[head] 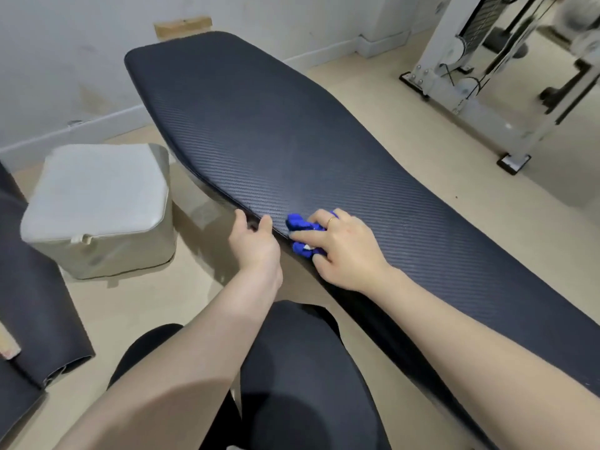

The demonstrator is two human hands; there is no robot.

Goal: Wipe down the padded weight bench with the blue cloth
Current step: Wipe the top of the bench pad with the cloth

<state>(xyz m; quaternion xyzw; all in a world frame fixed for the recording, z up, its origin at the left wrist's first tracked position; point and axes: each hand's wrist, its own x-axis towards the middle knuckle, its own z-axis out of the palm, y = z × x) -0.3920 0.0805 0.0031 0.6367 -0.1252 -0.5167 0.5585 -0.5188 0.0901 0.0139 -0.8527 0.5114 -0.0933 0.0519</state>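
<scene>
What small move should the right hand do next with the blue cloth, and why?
Probably slide the blue cloth away along the bench pad toward its far end. The right hand presses the cloth at the pad's edge, beside the left hand gripping that edge, and most of the pad lies beyond it.

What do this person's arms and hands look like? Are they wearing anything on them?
The left forearm and right forearm are bare, with no sleeves in view. Neither the left hand nor the right hand wears a glove. The only thing worn is a thin gold-coloured ring on one finger of the right hand. No watch or bracelet shows at either wrist.
</scene>
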